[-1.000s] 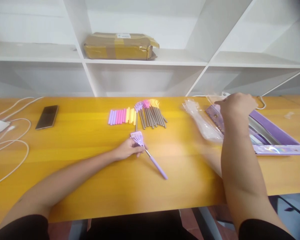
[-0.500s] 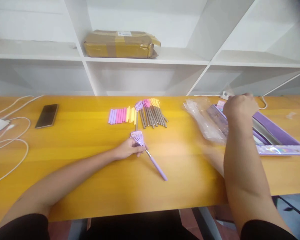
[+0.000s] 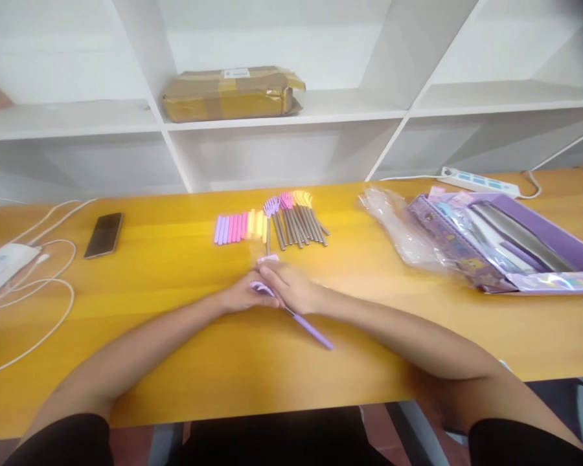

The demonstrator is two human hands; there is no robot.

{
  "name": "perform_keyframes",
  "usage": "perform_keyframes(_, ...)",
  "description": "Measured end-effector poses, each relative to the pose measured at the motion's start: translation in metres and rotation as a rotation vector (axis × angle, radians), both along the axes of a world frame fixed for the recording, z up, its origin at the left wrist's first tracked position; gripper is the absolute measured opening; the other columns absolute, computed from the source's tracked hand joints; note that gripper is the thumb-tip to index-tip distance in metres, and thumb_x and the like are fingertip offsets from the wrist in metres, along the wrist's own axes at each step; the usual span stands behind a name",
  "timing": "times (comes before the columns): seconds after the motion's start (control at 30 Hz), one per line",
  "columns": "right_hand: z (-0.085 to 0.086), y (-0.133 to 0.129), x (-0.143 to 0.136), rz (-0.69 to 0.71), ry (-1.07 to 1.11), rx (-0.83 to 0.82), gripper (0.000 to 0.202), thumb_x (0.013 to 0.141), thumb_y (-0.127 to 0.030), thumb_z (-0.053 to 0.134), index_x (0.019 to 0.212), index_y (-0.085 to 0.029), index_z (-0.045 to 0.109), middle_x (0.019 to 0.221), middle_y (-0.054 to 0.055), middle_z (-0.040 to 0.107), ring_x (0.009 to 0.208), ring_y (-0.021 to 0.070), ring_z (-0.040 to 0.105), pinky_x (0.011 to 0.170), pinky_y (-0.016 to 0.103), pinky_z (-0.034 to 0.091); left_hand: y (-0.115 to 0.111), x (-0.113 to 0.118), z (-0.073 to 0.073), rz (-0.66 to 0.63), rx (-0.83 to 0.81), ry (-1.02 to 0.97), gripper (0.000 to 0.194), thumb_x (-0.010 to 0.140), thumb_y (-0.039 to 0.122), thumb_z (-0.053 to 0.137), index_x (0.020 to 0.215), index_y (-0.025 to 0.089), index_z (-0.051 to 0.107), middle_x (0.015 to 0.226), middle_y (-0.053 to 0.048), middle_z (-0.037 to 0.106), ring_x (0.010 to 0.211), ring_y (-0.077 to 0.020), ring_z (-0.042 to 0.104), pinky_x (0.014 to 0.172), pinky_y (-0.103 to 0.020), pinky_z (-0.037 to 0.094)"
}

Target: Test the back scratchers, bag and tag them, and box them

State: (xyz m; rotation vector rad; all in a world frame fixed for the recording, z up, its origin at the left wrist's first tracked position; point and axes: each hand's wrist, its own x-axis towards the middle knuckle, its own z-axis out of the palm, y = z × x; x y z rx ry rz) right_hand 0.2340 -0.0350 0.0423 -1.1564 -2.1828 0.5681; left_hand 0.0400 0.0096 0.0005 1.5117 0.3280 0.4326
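Purple scratcher [image 3: 313, 331] clamped in left hand [image 3: 240, 296]; right hand [image 3: 296, 291] against it, grip unclear; label [image 3: 236, 73] on cardboard parcel [image 3: 228, 103] illegible.

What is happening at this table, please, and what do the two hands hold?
A person's left hand and right hand meet near the middle of the table, around a backscratcher-like tool with a purple handle. Beyond them lie a row of coloured tubes and a group of metal rods with claw-shaped heads. To the right, clear plastic wrapping lies beside an open purple box. Fingers hide the exact grip.
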Motion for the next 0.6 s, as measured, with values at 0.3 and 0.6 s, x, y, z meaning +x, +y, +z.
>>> perform_keyframes(0.3,-0.013,-0.006,0.002,-0.096,0.412,-0.131,0.055,0.113,-0.058,0.037,0.160,-0.032,0.046,0.150,0.012,0.059,0.113,0.0264,0.072,0.098,0.048,0.065,-0.002,0.010,-0.014,0.204,-0.243,-0.109,0.043,0.086,0.058,0.085,0.096,0.016,0.077,0.089,-0.007,0.076,0.074,-0.0169,0.070,0.076,-0.033,0.058)
perform_keyframes(0.6,-0.010,-0.010,0.000,-0.024,0.280,0.010,0.069,0.102,-0.027,0.062,0.166,-0.031,0.037,0.146,0.017,0.056,0.107,0.0251,0.073,0.092,0.046,0.068,0.003,0.005,-0.015,0.568,-0.090,-0.114,0.053,0.086,0.065,0.081,0.101,0.015,0.077,0.097,-0.009,0.079,0.086,-0.0206,0.073,0.083,-0.033,0.059)
